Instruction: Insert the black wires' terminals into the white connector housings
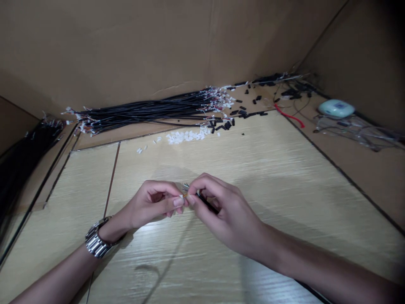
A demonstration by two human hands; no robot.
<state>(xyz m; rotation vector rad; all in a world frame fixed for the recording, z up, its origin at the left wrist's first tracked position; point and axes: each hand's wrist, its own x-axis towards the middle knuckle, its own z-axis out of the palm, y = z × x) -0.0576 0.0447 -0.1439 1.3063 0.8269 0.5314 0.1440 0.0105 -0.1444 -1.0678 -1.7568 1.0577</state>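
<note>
Between thumb and fingers, my left hand [158, 202] pinches a small white connector [181, 196]. My right hand [221, 207] grips a black cable [209, 203] close to its stripped end, where thin coloured wires [185, 185] fan out. An orange-yellow wire runs from the fingertips of the right hand toward the connector; whether it sits inside cannot be made out. Both hands meet fingertip to fingertip above the table. The cable passes under my right palm, and a black length shows again below the right forearm.
Behind lies a bundle of black cables [145, 110] with wired ends. White connectors [186, 136] and short black pieces [226, 125] are scattered before it. More black cables [28, 147] lie left. A pale green case [336, 108] and red tube [289, 116] lie right. Cardboard walls enclose the table.
</note>
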